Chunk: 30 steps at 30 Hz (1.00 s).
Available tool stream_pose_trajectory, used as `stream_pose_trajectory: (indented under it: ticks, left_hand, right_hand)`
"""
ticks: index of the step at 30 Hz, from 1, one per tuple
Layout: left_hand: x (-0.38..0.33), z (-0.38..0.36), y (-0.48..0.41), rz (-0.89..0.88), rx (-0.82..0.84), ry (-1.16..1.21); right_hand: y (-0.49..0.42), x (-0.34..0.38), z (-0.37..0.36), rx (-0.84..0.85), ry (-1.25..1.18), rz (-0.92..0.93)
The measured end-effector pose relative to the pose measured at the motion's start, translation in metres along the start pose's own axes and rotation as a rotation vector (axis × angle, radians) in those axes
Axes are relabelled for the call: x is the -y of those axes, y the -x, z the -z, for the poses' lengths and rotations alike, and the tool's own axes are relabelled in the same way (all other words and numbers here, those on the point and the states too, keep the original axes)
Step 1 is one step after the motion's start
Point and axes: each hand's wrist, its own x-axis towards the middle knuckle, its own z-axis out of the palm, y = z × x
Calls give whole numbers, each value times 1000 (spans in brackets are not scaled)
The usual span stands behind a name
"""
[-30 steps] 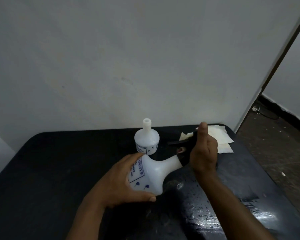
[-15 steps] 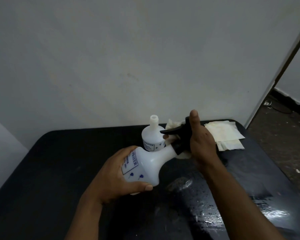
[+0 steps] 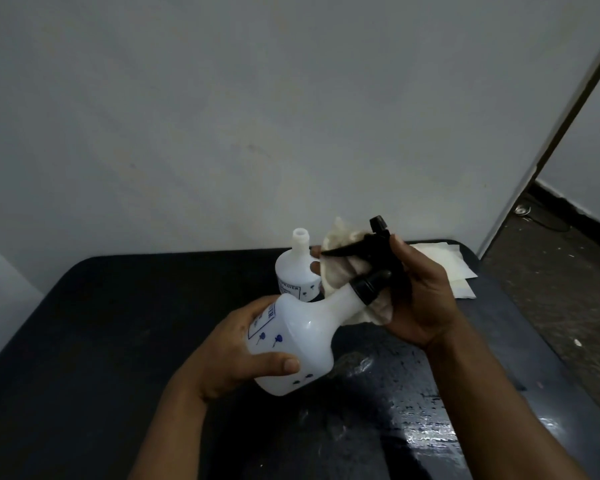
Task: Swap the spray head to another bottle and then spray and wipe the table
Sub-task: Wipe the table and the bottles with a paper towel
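Your left hand [image 3: 236, 355] grips the tilted white bottle [image 3: 298, 341]; your right hand [image 3: 420, 299] clasps its black spray head [image 3: 374, 258] and a cloth [image 3: 340, 268].

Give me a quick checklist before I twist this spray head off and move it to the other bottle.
1. Held bottle gripped firmly: ok, the left hand wraps its body, tilted above the table.
2. Grip on the spray head: ok, the right hand holds it with a crumpled cloth bunched in the same grip.
3. Black collar loosened: cannot tell.
4. Second bottle ready: ok, it stands upright near the wall, neck open with no cap.
5. Liquid level in the tilted bottle: cannot tell, so spilling is possible.
6. Spare folded cloths within reach: ok, lying at the table's far right corner.
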Motion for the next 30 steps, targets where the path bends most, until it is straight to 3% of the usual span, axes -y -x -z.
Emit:
stream_pose_trajectory:
  ticks: [6, 13, 15, 18, 20, 23, 30]
  left_hand:
    - [2, -1, 0, -9, -64, -20]
    - [4, -2, -4, -30, -105, -57]
    - [4, -3, -5, -19, -126, -84]
    - [8, 2, -4, -18, -166, -131]
    - [11, 7, -1, 3, -171, -160]
    - [16, 13, 3, 34, -157, -207]
    - [8, 13, 4, -22, -174, -85]
  right_hand:
    - [-6, -4, -3, -238, 212, -38]
    - [-12, -15, -4, -343, -1, -80]
    - [-14, -17, -4, -450, 133, -104]
    - [-12, -14, -3, -617, 531, -180]
    - [-9, -10, -2, -563, 567, -261]
    - [-2, -4, 8, -437, 429, -381]
    - [6, 11, 27, 52, -176, -216]
